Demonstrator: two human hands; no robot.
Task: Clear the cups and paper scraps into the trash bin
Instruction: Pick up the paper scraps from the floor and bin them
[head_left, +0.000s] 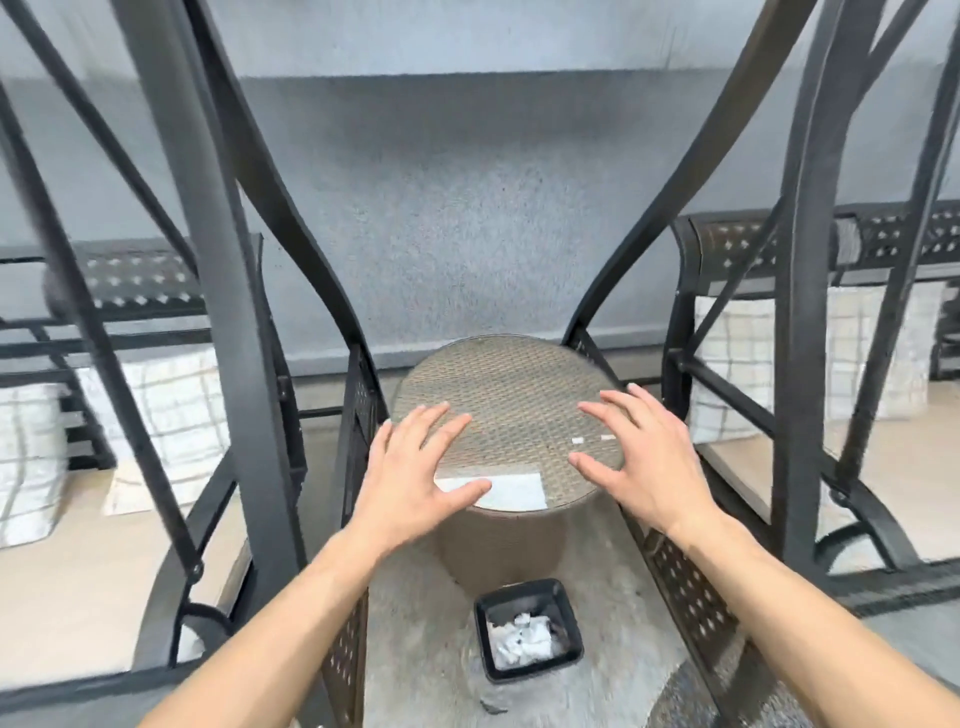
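head view looks down on a round woven side table (511, 384) set between two dark metal swing frames; the left hand (415, 467) is spread flat over the table's 8 o'clock side, fingers straight and apart, its thumb lying over a white paper sheet (511, 488) at the table's 6 o'clock edge; the right hand (639, 457) hovers at 4 o'clock, fingers splayed and lightly bent, gripping nothing; two tiny white paper scraps (592, 439) lie on the weave just left of the right hand's fingers; on the floor at 6 o'clock from the table stands a black square trash bin (566, 618), apart from the table base, with crumpled white paper (519, 639) inside; checked white cushions (171, 415) sit on the swing seats at either side
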